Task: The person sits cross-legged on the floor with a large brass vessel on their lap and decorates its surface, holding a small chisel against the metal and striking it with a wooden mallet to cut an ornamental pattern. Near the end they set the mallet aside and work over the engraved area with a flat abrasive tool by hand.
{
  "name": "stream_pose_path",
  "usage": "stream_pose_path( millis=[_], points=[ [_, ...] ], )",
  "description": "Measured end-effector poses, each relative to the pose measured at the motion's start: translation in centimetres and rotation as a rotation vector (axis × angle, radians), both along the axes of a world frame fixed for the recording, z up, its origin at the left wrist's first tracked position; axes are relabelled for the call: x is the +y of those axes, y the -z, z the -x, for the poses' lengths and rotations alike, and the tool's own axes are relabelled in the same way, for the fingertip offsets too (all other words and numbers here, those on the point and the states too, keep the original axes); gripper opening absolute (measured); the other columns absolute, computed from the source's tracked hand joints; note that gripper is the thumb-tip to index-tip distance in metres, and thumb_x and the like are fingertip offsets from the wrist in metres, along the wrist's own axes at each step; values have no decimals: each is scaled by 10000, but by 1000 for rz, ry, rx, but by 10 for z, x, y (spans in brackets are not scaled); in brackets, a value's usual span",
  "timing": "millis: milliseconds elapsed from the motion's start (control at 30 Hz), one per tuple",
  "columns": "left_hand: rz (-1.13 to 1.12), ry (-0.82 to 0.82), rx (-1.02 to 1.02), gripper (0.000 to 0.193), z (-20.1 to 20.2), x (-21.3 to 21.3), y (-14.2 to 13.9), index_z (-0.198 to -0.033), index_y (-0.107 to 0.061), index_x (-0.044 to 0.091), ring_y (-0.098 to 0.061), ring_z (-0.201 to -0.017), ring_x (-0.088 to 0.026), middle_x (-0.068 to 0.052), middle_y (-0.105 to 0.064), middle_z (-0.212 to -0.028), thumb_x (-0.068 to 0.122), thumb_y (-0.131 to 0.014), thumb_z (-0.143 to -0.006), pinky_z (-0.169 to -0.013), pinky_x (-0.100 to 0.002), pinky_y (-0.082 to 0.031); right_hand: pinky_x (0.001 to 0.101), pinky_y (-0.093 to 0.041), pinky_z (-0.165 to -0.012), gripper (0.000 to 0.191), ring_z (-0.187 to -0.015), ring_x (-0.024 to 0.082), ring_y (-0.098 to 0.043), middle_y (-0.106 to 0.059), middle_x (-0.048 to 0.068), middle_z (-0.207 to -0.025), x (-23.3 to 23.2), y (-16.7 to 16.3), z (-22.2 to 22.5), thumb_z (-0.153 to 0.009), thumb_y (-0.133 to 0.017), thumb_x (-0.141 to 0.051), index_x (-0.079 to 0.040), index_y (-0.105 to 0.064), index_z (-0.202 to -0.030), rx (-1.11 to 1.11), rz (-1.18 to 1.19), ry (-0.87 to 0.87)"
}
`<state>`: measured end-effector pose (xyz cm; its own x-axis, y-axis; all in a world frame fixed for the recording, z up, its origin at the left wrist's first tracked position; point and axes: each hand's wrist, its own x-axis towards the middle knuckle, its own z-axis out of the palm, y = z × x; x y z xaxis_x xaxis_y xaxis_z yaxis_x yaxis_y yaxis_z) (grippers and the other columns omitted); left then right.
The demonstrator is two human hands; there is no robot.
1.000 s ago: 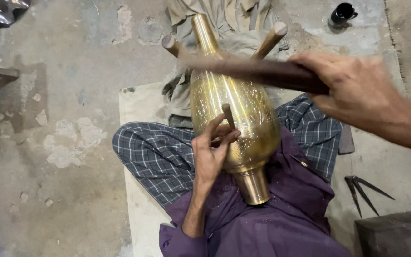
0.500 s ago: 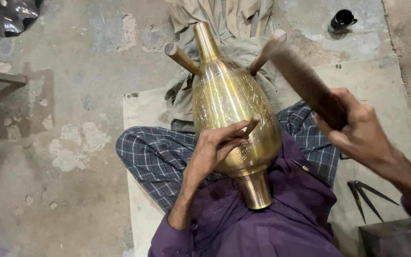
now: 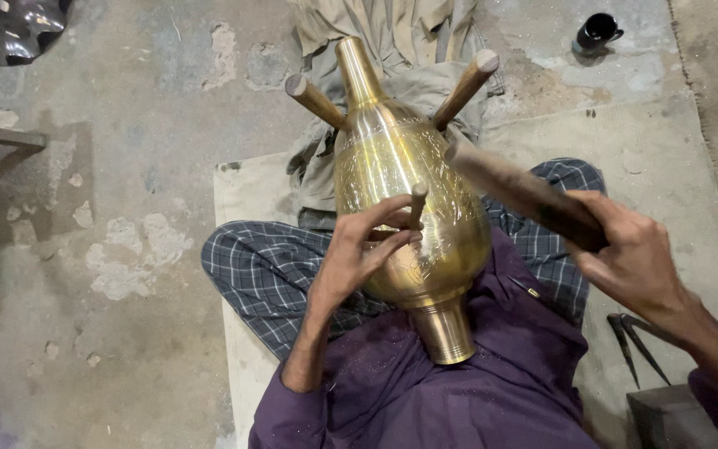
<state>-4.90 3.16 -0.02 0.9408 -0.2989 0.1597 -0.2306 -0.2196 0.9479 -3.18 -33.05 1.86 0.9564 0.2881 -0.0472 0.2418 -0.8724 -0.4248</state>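
A large engraved brass vase lies across my lap, neck pointing away, its foot toward my chest. It rests between two wooden pegs that stick up on either side of its neck. My left hand holds a small chisel-like punch upright against the vase's belly. My right hand grips a dark wooden mallet-like stick, whose blurred end is just right of the punch's top.
I sit cross-legged on a pale mat over a rough concrete floor. Crumpled cloth lies under the vase's neck. A black cup stands far right. Metal dividers lie by my right knee, a dark block near them.
My right hand swung the stick up to the right, then brought it down toward the punch's top. The left hand has kept the punch on the vase.
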Motion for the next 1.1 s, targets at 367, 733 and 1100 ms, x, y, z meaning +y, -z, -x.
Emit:
stream_pose_path(
  millis=[367,733,1100],
  points=[
    [-130,130,24,497,-6,1,-7,-1406,-622,148,-789,-1038,-224,-111,-789,-1171,133,-730,-921,-920,-385,-662,316,-641,-578,872,-699,178,-709,-638,32,-1153,11,-17,-7,-783,-798,-289,-397,-406,-1554,36,309,-117],
    [-119,220,-44,497,-4,0,-18,-1450,-591,123,-784,-1069,-207,-91,-772,-1201,89,-675,-961,-957,-366,-656,318,-628,-666,791,-796,221,-694,-645,107,-1186,-9,-3,-1,-859,-751,-200,-224,-443,-1587,-243,-94,-199],
    [-245,152,-18,509,-4,-9,-17,-1406,-613,176,-801,-941,-187,-64,-798,-1095,134,-718,-910,-861,-355,-660,382,-620,-673,665,-776,240,-741,-782,77,-1057,-8,-15,-5,-842,-869,-200,-254,-590,-1443,-329,226,-216]
  ],
)
